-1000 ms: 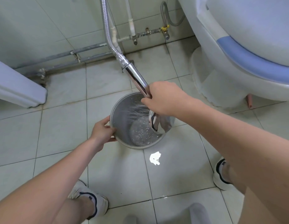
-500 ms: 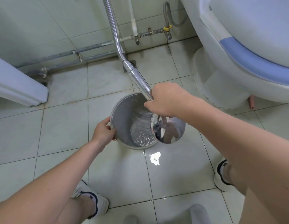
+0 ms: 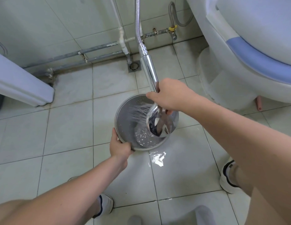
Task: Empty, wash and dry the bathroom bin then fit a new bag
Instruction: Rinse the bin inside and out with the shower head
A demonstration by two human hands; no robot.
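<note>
**Bin under the spray**

While the bin (image 3: 125,120) stands on the tiled floor (image 3: 68,127) near the middle of the view, water from the shower head (image 3: 161,122) fans across its inner wall and collects in a shallow, glittering pool at the bottom. The bin is round and grey, open at the top, with no bag in it.

The left hand (image 3: 119,146) grips the bin's near-left rim, thumb lying along the outside of the rim and fingers curled under the edge. The right hand (image 3: 170,95) is closed around the chrome handle just above the shower head, holding the head over the right side of the bin with its face turned left into the bin. The spray leaves the head in thin streaks toward the far-left wall of the bin.

A ribbed metal hose (image 3: 138,18) runs from the top of the view down to the handle. A small puddle (image 3: 157,158) shines on the floor just in front of the bin. Beyond the bin a square floor drain (image 3: 134,66) sits at the foot of the wall, where grey pipes (image 3: 92,54) run along the skirting. A white toilet (image 3: 239,70) with a blue band fills the upper right. Two white shoes, one (image 3: 105,203) lower left and the other (image 3: 227,177) at right, stand on the tiles.
</note>
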